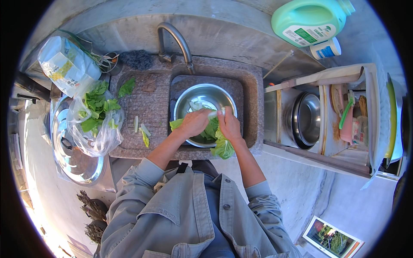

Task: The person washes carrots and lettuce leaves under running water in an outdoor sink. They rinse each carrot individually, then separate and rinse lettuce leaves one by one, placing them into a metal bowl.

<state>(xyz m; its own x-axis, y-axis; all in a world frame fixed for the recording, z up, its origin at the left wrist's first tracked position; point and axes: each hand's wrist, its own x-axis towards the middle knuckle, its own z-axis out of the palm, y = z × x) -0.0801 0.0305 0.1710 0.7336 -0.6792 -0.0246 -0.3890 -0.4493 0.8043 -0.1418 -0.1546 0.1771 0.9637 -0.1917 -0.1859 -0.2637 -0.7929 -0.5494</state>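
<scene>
Over a stainless steel bowl [206,88] in the stone sink [255,106], my left hand [195,123] and my right hand [229,124] grip pale stalks of leafy greens [224,145]. The stalks meet between my fingertips; whether they are one piece I cannot tell. Green leaves hang below both hands, some past the bowl's rim. Pale torn pieces [196,106] lie inside the bowl. On the ribbed drainboard [151,96] at the left are a loose green leaf [127,87] and several stalk pieces [136,124]. More leafy greens [96,103] fill a clear plastic bag [109,142] beside the drainboard.
A curved metal faucet [176,37] rises behind the bowl, with a dark scouring pad [135,59] to its left. A round metal lid [87,174] lies under the bag. At right stands a rack [322,117] with metal bowls [308,119]. A green plastic jug [309,21] stands behind.
</scene>
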